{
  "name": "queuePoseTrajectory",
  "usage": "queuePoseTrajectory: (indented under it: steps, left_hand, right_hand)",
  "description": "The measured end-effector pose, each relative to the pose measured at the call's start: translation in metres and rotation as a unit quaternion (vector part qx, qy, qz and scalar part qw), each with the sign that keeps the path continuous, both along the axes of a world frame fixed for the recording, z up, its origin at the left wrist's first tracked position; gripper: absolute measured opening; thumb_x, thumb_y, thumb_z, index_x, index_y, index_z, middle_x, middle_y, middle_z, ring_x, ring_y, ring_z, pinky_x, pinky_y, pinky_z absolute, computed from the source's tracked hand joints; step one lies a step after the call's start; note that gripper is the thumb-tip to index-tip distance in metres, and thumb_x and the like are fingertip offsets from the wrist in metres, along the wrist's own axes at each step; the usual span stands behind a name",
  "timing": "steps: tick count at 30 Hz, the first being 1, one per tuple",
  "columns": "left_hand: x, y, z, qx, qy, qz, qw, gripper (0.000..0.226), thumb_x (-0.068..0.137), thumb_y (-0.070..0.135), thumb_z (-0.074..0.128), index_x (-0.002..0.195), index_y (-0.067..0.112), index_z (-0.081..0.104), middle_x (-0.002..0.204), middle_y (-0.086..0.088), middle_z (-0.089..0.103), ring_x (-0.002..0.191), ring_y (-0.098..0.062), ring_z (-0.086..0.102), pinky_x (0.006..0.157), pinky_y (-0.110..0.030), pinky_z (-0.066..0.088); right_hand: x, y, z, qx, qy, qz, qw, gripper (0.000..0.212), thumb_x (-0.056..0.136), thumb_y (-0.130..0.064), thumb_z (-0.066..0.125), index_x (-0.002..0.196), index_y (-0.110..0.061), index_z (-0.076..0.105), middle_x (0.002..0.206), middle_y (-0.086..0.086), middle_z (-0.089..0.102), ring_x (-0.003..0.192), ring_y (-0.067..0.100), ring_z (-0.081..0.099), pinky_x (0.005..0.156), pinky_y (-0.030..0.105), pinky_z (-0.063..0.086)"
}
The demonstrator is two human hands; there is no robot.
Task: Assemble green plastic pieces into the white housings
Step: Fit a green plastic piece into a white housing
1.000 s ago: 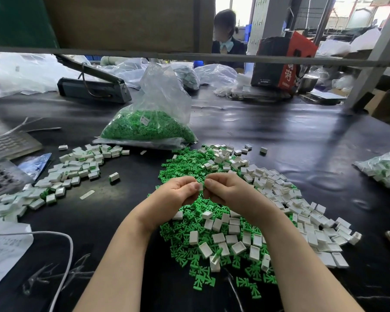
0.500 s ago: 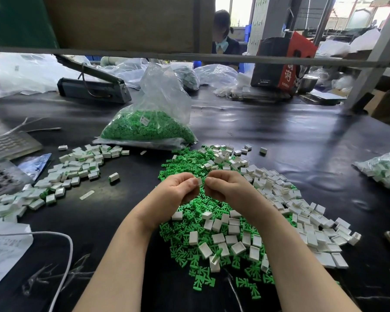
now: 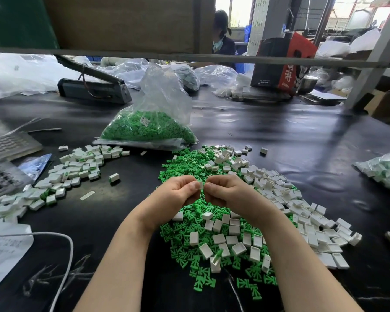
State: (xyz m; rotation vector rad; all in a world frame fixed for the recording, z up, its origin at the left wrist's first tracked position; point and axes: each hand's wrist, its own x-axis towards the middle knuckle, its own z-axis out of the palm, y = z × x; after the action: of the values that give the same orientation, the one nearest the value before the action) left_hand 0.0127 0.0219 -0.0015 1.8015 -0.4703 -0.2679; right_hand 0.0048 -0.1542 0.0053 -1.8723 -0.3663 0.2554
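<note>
The person's left hand (image 3: 177, 194) and right hand (image 3: 229, 193) meet fingertip to fingertip just above the mixed heap, both curled, pinching between them one small white housing (image 3: 199, 185). Only a sliver of it shows between the thumbs; whether a green piece is already seated inside cannot be told from this view.

Under and ahead of the hands lies the stock: loose green pieces (image 3: 185, 167) spread over the black table (image 3: 291, 140), with empty white housings (image 3: 279, 192) scattered across and to the right of them. To the left, well apart, a trail of finished units (image 3: 77, 167) (white shells showing green at one edge) runs toward the table's near-left corner. A clear bag (image 3: 151, 127) of more green pieces stands just behind the heap.

Judging by look, these parts are feather-light, rigid moulded plastic — smooth enough to squirt out of a careless pinch, and small enough to vanish into the pile if dropped. The housing is best held by its two broad flat faces, open end toward the other hand; the green piece by its wider forked end, so that the narrow stem leads in. A firm, straight push should do — twisting risks bending the thin prongs.
</note>
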Motion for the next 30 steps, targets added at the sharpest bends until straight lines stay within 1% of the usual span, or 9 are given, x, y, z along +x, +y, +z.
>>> queuePoseTrajectory:
  steps: [2,5,7,12,15,19,22,25,30]
  left_hand:
    - [-0.001,0.000,0.003,-0.004,0.009,-0.010,1.000,0.022,0.102,0.017,0.046,0.083,0.009,0.054,0.063,0.013,0.046,0.063,-0.005,0.041,0.063,-0.015,0.037]
    - [-0.002,0.001,0.003,0.005,0.015,-0.019,1.000,0.026,0.102,0.017,0.046,0.092,-0.005,0.055,0.074,0.001,0.045,0.077,-0.017,0.040,0.077,-0.030,0.037]
    - [-0.002,0.002,0.003,0.014,0.018,-0.028,0.999,0.029,0.102,0.018,0.046,0.096,-0.009,0.054,0.077,-0.004,0.042,0.077,-0.017,0.038,0.076,-0.031,0.035]
    - [-0.003,0.002,0.007,0.002,0.044,-0.059,0.997,0.024,0.102,0.013,0.045,0.079,0.014,0.053,0.064,0.012,0.042,0.058,0.000,0.039,0.059,-0.009,0.036]
    - [-0.003,0.004,0.006,0.022,0.042,-0.066,0.997,0.019,0.101,0.017,0.047,0.083,0.016,0.054,0.069,0.011,0.042,0.065,-0.003,0.040,0.066,-0.014,0.038]
    - [-0.001,0.005,0.005,0.000,0.040,-0.054,0.998,0.019,0.101,0.017,0.047,0.084,0.017,0.054,0.068,0.012,0.042,0.065,-0.002,0.039,0.064,-0.013,0.037]
    - [0.002,0.006,0.002,0.001,0.022,-0.033,0.999,0.017,0.102,0.018,0.047,0.086,0.015,0.053,0.066,0.013,0.042,0.064,-0.003,0.039,0.064,-0.014,0.036]
    - [0.004,0.006,-0.001,-0.021,0.034,-0.019,0.999,0.018,0.101,0.018,0.048,0.085,0.018,0.055,0.070,0.011,0.046,0.070,-0.005,0.044,0.076,-0.021,0.041]
    - [0.003,0.007,0.000,-0.013,0.036,-0.025,0.999,0.017,0.101,0.020,0.050,0.087,0.018,0.059,0.070,0.012,0.049,0.071,-0.004,0.046,0.078,-0.022,0.042]
  right_hand:
    - [0.000,-0.001,-0.001,0.028,0.017,0.005,0.999,0.023,0.101,-0.011,0.048,0.081,-0.006,0.057,0.067,0.000,0.049,0.066,0.014,0.042,0.065,0.023,0.038]
    - [-0.001,-0.002,-0.002,0.055,0.035,0.018,0.998,0.019,0.101,-0.011,0.048,0.086,-0.002,0.056,0.067,0.001,0.043,0.064,0.011,0.039,0.066,0.022,0.038]
    - [-0.002,-0.004,-0.001,0.054,0.037,0.031,0.997,0.017,0.101,-0.010,0.048,0.091,0.000,0.057,0.068,0.003,0.041,0.063,0.012,0.037,0.067,0.024,0.036]
    - [-0.004,-0.006,0.004,0.047,0.046,0.051,0.996,0.018,0.099,-0.007,0.050,0.085,0.001,0.056,0.066,0.000,0.043,0.059,0.005,0.042,0.064,0.016,0.042]
    - [-0.005,-0.006,0.004,0.036,0.049,0.064,0.996,0.022,0.099,-0.007,0.050,0.078,-0.006,0.056,0.065,-0.002,0.044,0.058,0.004,0.041,0.061,0.015,0.040]
    - [-0.004,-0.005,0.002,0.061,0.057,0.045,0.996,0.021,0.100,-0.009,0.050,0.093,0.009,0.059,0.069,-0.001,0.049,0.063,0.006,0.045,0.065,0.016,0.043]
    - [-0.004,0.001,0.003,0.055,0.045,0.028,0.997,0.025,0.102,-0.010,0.046,0.080,-0.004,0.056,0.059,-0.011,0.051,0.053,-0.001,0.044,0.055,0.010,0.039]
    - [-0.004,0.003,0.004,0.057,0.040,0.019,0.997,0.028,0.104,-0.010,0.041,0.079,-0.005,0.054,0.053,-0.016,0.051,0.048,-0.002,0.041,0.051,0.010,0.035]
    - [-0.006,0.004,0.005,0.071,0.040,0.023,0.996,0.025,0.103,-0.007,0.041,0.081,-0.005,0.051,0.063,-0.005,0.046,0.049,-0.003,0.041,0.051,0.009,0.035]
